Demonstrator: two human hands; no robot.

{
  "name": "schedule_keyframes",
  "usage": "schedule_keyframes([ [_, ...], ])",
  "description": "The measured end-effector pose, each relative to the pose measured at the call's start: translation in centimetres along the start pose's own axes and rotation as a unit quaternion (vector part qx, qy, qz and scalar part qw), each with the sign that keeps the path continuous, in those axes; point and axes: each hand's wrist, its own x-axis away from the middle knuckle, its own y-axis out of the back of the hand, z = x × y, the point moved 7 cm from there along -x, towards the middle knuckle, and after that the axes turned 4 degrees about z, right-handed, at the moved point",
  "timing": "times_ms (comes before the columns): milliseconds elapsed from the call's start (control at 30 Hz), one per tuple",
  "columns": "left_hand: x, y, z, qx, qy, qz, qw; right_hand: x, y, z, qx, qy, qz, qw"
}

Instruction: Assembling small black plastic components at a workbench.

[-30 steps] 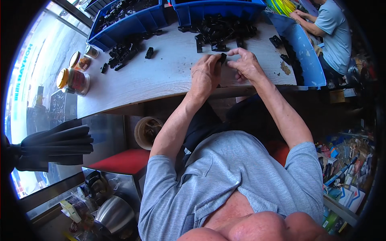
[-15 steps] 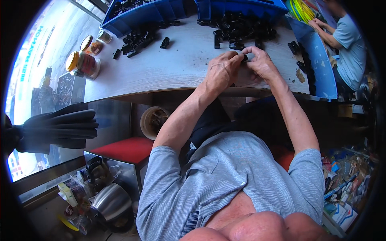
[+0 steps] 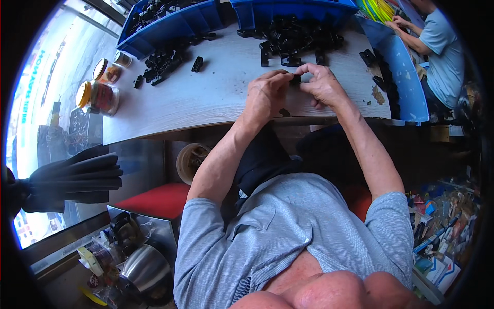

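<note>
"Over the table (image 3: 206, 98), what does the left hand (image 3: 266, 93) hold?"
"A small black part (image 3: 295, 80), pinched in its fingertips, near the black pile (image 3: 296, 38)."
"And the right hand (image 3: 325, 87)?"
"Beside the part, thumb and forefinger curved apart; contact unclear."

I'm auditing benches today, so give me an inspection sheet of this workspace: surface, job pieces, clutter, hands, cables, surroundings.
Surface: pale table; brown patches near its front edge and right end.
Job's things: loose black pieces heaped before two blue bins.
Clutter: three jars at the table's left end.
Hands: left hand holds a small black part; right hand close by, contact unclear.
Cables: yellow-green coil at upper right; cable or hose, cannot tell.
Surroundings: another person at right, metal kettle at lower left.
</note>
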Motion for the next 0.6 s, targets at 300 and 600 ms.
schedule_keyframes([
  [300,0.1,-0.9,-0.5,-0.084,-0.026,-0.004,0.996,-0.1,0.2,-0.4,0.004,-0.014,0.001,1.000],
  [600,1.2,-1.6,-1.6,-0.225,-0.086,0.067,0.968,-0.2,-0.1,-0.2,0.018,-0.013,0.008,1.000],
])
